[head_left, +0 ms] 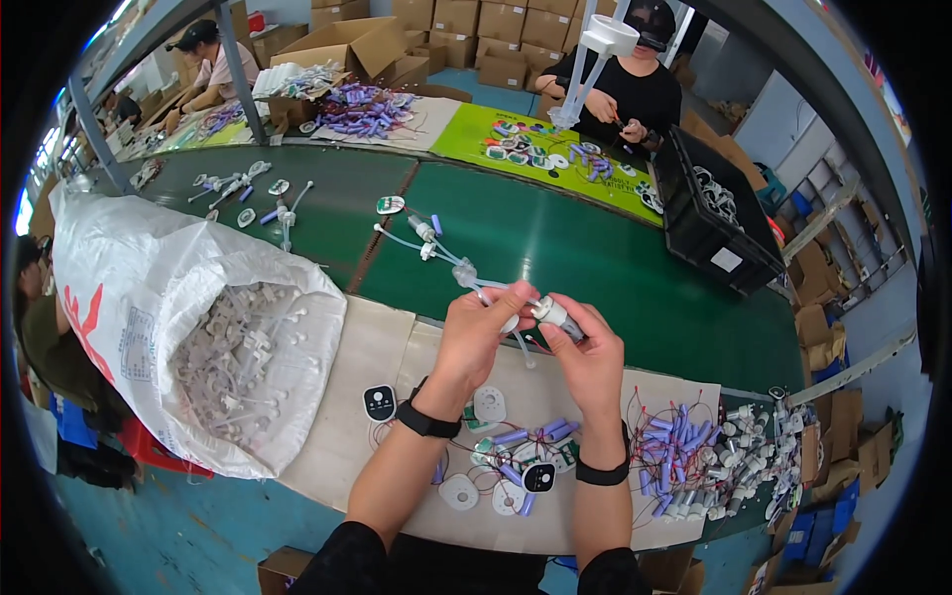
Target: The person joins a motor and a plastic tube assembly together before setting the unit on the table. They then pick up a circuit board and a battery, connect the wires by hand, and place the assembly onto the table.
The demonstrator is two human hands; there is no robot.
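Above the near edge of the green belt, my right hand is closed around a small cylindrical motor pump with a white head and grey body. My left hand pinches a translucent plastic tube against the pump's white end; the exact joint is hidden by my fingers. Just beyond the left hand, more tubing with a clear fitting lies on the belt, beside another pump, a purple battery and a small circuit board.
A white woven sack of tube fittings lies open at left. Under my forearms are wired purple batteries and round covers. More batteries and motor pumps are heaped at right. Across the belt, a co-worker works beside a black crate.
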